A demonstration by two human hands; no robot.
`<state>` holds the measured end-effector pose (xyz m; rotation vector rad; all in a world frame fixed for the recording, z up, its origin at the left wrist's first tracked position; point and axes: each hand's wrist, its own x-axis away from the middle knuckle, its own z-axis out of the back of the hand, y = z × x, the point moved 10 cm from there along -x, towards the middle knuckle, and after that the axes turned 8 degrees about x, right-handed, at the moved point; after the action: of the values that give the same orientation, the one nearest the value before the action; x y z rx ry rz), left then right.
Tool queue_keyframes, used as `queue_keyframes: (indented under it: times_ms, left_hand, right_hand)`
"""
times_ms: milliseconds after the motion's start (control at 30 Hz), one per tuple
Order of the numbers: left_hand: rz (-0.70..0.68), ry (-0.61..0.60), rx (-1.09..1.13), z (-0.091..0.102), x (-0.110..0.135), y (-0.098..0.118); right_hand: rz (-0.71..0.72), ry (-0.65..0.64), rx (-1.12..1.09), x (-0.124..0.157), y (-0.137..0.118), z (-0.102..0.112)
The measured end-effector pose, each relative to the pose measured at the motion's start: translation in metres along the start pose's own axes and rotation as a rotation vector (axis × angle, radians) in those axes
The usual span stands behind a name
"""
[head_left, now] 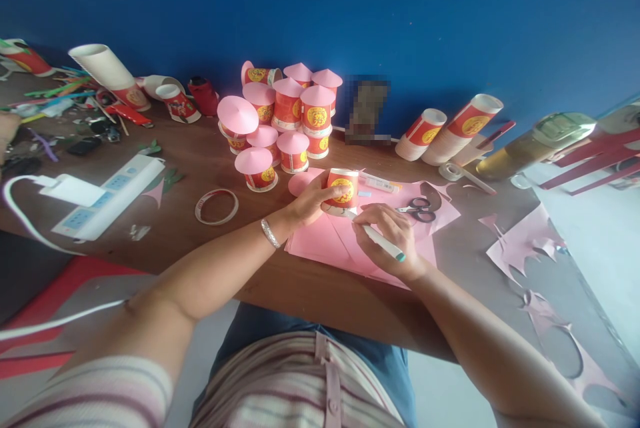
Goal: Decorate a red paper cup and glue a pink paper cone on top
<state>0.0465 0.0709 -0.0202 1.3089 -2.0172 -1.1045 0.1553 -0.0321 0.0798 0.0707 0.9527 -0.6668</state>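
A red paper cup (pixel 343 183) with a yellow emblem is gripped by my left hand (pixel 316 200), thumb across its front. My right hand (pixel 387 233) is closed around a white marker (pixel 383 241) with a green end; its tip reaches the white band low on the cup. Under both hands lie sheets of pink paper (pixel 320 241). Black-handled scissors (pixel 420 209) rest on the paper to the right, and a capped pen or marker (pixel 380 183) lies behind the cup.
Several red cups with pink cone tops (pixel 287 105) stand behind to the left. A roll of tape (pixel 217 206) and a power strip (pixel 107 198) lie left. Stacked cups (pixel 463 128) and a gold flask (pixel 535 141) are at right, with pink paper scraps (pixel 525 241) nearby.
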Motion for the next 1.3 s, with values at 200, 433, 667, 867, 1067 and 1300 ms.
queue_keyframes:
  times_ms: [200,433,667,867,1067,1300]
  left_hand:
    - [-0.011,0.038,0.054,-0.002,0.001,0.005]
    - [-0.014,0.009,0.072,-0.005,0.0,0.005]
    - [-0.023,0.015,0.061,-0.005,0.0,0.008]
    - [-0.032,-0.02,0.076,-0.006,-0.001,0.007]
    - [-0.048,0.013,0.071,-0.002,-0.001,0.008]
    - [-0.051,0.042,0.126,0.001,-0.001,0.008]
  right_hand:
    - [0.001,-0.004,-0.003,0.0,-0.001,0.0]
    - [-0.002,-0.009,0.017,0.001,-0.001,-0.003]
    - [-0.035,0.003,0.018,0.005,0.006,-0.004]
    - [-0.048,0.009,0.059,0.005,0.008,-0.003]
    - [-0.051,-0.006,0.071,0.003,0.008,-0.002]
    - [0.015,0.049,0.038,-0.005,-0.005,0.009]
